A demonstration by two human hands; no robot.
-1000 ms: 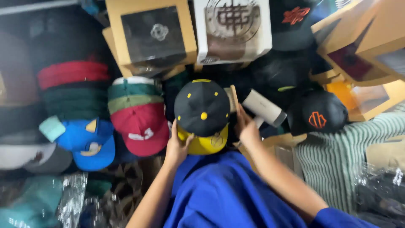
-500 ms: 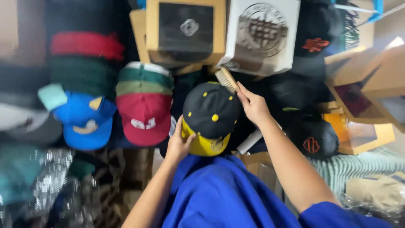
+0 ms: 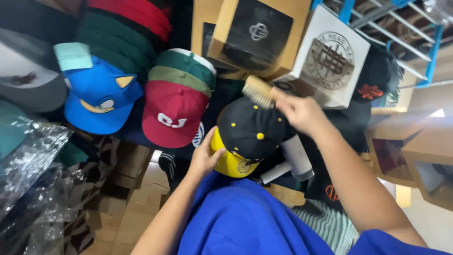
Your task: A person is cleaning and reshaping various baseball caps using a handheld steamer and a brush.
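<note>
A black cap with yellow dots and a yellow brim (image 3: 250, 130) sits in front of me above my blue lap. My left hand (image 3: 204, 158) grips its yellow brim at the left side. My right hand (image 3: 302, 113) is closed on a wooden brush (image 3: 258, 91) whose bristles rest against the top of the cap's crown.
A red cap (image 3: 172, 113) on a stack of green ones and a blue cap (image 3: 99, 94) lie to the left. Cardboard boxes with dark windows (image 3: 257, 33) and a white box (image 3: 330, 59) stand behind. A white handheld device (image 3: 295, 158) lies under my right forearm. Clear plastic bags (image 3: 33, 160) lie at left.
My right hand has lifted the brush from beside the cap up onto its crown. The view has swung, and my left hand stays on the brim.
</note>
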